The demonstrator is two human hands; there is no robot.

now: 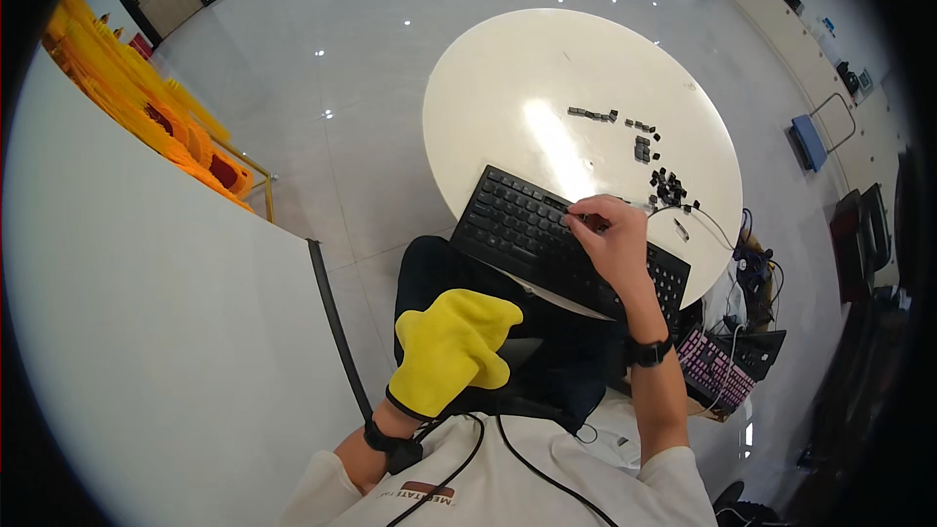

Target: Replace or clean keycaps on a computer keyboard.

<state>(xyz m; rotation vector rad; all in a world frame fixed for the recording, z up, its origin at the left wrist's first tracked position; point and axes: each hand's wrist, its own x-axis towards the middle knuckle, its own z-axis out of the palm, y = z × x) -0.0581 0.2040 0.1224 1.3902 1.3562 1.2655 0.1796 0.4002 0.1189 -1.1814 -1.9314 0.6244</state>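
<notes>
A black keyboard lies tilted over the near edge of a round white table. My right hand rests on the keyboard's middle, fingers curled down onto the keys; whether a keycap is pinched there I cannot tell. My left hand wears a yellow glove and hovers over my lap below the keyboard, fingers loosely together, holding nothing that shows. Several loose black keycaps lie on the table just beyond my right hand, and a further row of keycaps sits farther back.
A second keyboard with pink keys sits in a box on the floor at the right, with cables and dark bags nearby. A white partition fills the left, yellow stacked items behind it. A blue cart stands far right.
</notes>
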